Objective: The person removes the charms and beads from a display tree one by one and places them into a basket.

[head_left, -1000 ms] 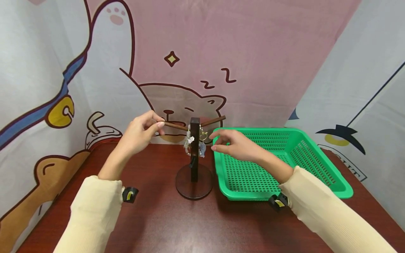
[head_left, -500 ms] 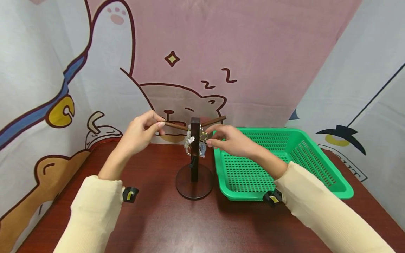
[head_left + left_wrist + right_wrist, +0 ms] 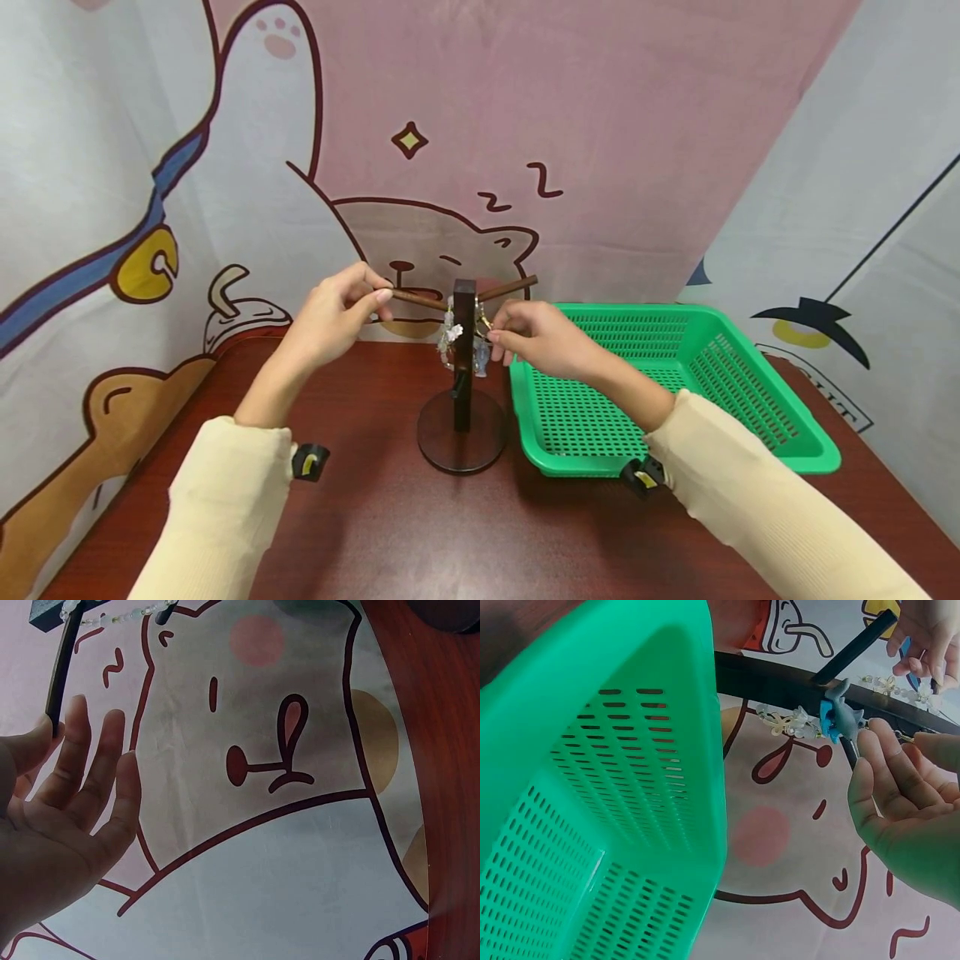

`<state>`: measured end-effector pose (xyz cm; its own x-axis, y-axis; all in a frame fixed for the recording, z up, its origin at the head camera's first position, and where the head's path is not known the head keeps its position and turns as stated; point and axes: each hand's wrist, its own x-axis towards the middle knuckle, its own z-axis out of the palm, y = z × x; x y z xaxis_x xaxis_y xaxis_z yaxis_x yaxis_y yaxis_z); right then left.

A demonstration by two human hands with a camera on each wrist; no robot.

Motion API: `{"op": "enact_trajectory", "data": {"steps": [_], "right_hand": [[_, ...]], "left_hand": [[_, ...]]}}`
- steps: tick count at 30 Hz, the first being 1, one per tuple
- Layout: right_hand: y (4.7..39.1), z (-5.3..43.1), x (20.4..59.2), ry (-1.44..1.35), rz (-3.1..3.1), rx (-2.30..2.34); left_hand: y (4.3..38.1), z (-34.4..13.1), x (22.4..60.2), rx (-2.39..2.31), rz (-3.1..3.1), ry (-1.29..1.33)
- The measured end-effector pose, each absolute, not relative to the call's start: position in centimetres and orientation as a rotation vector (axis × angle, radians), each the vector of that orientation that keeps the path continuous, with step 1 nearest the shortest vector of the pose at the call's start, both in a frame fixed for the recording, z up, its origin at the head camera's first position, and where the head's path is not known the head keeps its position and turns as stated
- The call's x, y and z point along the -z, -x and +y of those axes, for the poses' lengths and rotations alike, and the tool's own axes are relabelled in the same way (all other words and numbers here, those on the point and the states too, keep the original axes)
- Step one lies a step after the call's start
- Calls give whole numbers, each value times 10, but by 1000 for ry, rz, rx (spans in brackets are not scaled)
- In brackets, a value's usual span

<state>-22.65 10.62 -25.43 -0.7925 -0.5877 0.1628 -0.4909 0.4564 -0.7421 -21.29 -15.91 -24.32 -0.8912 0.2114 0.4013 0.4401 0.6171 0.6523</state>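
A dark wooden jewelry stand (image 3: 463, 375) with a round base and crossing arms stands on the table. My left hand (image 3: 333, 317) pinches the tip of its left arm (image 3: 63, 682) between thumb and finger, the other fingers spread loosely. A clear beaded bracelet (image 3: 452, 333) with white flowers hangs on that arm. From the right arm hangs a keychain (image 3: 481, 358) with a gold ring and a grey-blue dolphin charm (image 3: 845, 714). My right hand (image 3: 547, 337) pinches the keychain near its gold ring, with the charm just beyond the fingertips in the right wrist view.
A green plastic basket (image 3: 532, 433) with slotted walls stands right of the stand, under my right forearm. The dark red table (image 3: 390, 517) reaches back to a cartoon-printed cloth (image 3: 637, 150).
My right hand has moved left to the keychain, and its thumb and finger have closed on the metal by the ring. The left hand stays on the stand's arm.
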Motion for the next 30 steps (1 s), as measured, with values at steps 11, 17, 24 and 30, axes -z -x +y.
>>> {"op": "enact_trajectory", "data": {"steps": [11, 17, 24, 30], "right_hand": [[226, 103, 254, 959, 2598, 1253], [225, 104, 254, 953, 2603, 1246], [223, 107, 253, 968, 2586, 1273], [219, 110, 250, 990, 2568, 1287]], "left_hand": [[212, -158, 243, 1140, -2565, 525], [213, -158, 243, 1135, -2565, 522], [213, -158, 243, 1131, -2561, 526], [213, -158, 244, 1128, -2561, 525]]}}
